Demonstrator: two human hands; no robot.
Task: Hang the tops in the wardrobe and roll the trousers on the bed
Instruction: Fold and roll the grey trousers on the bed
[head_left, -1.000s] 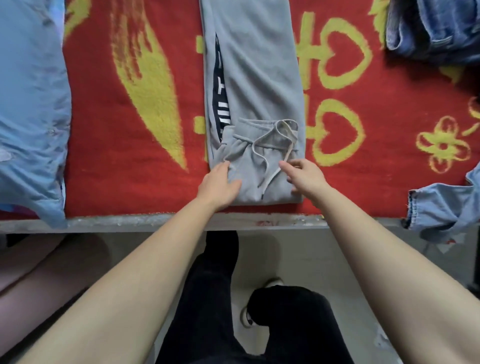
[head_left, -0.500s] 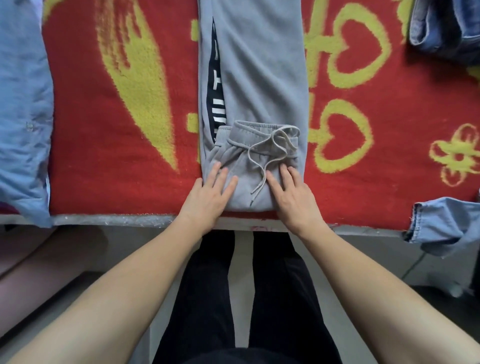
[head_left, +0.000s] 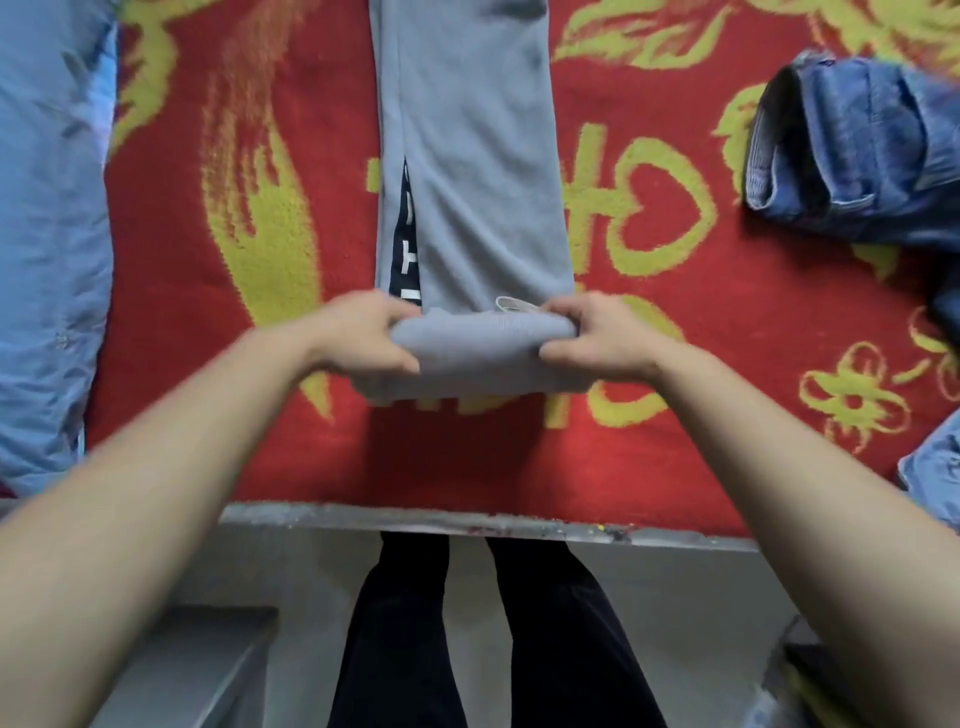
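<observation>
Red blanket (head_left: 171, 312) w/ yellow hearts & flowers; grey rail (head_left: 467, 519) at near edge; grey step (head_left: 197, 660) btm-left

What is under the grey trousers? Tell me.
The grey trousers lie on a red blanket. The left hand and right hand grip the rolled end; the blanket beneath and the roll's inside are covered.

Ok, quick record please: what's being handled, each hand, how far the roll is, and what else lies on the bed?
garment: grey trousers, lengthwise on the red blanket
left hand: grips the roll at its left end
right hand: grips its right end
roll: begun at near end, legs mostly flat
left side: light blue shirt
right side: jeans
</observation>
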